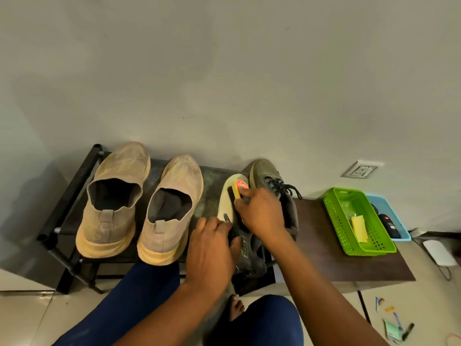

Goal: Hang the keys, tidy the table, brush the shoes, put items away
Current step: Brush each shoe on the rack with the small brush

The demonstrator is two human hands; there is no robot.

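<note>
On the black shoe rack (72, 186) stand two tan slip-on shoes (114, 198) (172, 208), heels toward me. To their right a grey-green sneaker (228, 196) lies tipped on its side, pale sole facing left. My left hand (212, 248) grips it at the heel end. My right hand (262, 213) holds a yellow shoe brush (237, 191) with a red label against the sole near the toe. A second grey-green laced sneaker (269, 181) stands upright just behind my right hand.
A dark brown low table (336, 258) adjoins the rack on the right. It carries a green basket (374, 245) with a yellow item and a blue tray (399, 221) with a black object. A wall socket (361, 169) sits above. Pens and papers (396, 325) lie on the floor.
</note>
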